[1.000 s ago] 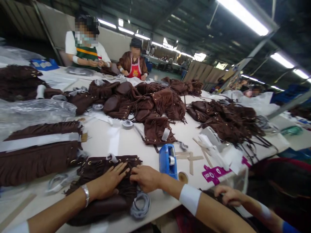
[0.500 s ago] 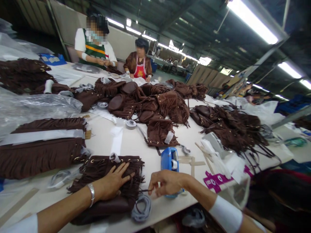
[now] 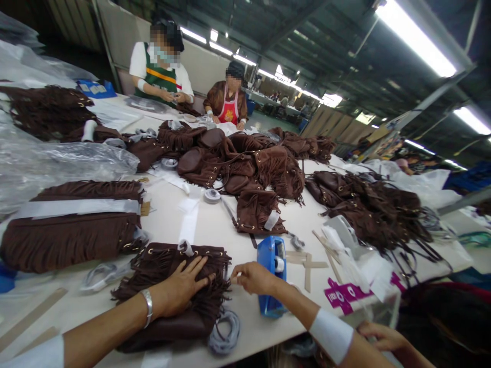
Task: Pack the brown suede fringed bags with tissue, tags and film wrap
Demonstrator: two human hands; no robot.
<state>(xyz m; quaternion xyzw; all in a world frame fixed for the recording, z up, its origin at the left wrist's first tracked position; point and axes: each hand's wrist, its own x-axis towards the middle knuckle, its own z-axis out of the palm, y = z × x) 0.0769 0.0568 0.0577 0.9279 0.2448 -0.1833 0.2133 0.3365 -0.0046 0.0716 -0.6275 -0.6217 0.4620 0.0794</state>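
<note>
A dark brown fringed bag point(image 3: 169, 260) with gold eyelets along its top lies flat at the table's near edge. My left hand point(image 3: 182, 289) rests on it with fingers spread, pressing the fringe. To the right of the bag my right hand point(image 3: 251, 278) has thumb and fingertips pinched together at the fringe's edge. What sits in that pinch is too small to make out. Just behind the right hand stands a blue tape dispenser point(image 3: 264, 250). A coil of grey wrapped strap point(image 3: 224, 332) lies against the bag's lower right corner.
Wrapped fringed bags point(image 3: 72, 237) lie to the left. Piles of brown bags point(image 3: 241, 163) fill the middle and the right side point(image 3: 368, 204). Paper strips point(image 3: 308, 271) and a purple cutout point(image 3: 341, 295) lie at right. Another person's hand point(image 3: 383, 340) is at lower right; two people work across the table.
My right hand has moved up along the bag's fringed side, its fingertips now closer to the fringe. My left hand stays on the bag. Another person's hand has appeared at lower right.
</note>
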